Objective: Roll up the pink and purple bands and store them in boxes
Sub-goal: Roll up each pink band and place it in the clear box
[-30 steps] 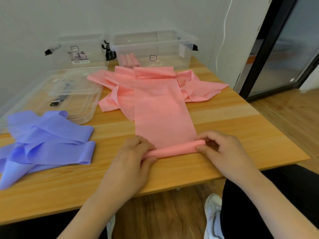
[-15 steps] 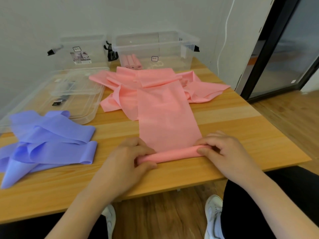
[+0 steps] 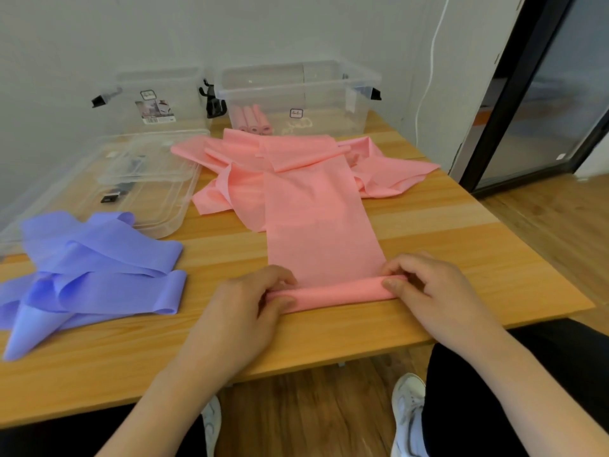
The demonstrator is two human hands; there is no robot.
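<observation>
While your left hand (image 3: 244, 311) and right hand (image 3: 431, 291) pinch its rolled end, the long pink stretchy band (image 3: 321, 225) trails away beyond your fingertips.
Curled fingers clamp each tip of the roll; crumpled purple bands (image 3: 89, 272) lie left of your left fingers.

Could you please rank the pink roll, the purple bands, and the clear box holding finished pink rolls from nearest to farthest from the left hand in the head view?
1. Pink roll: gripped by the left hand.
2. Purple bands: on the table to its left.
3. Clear box: at the far edge by the wall.

Head view, downward over table (image 3: 461, 245)
</observation>
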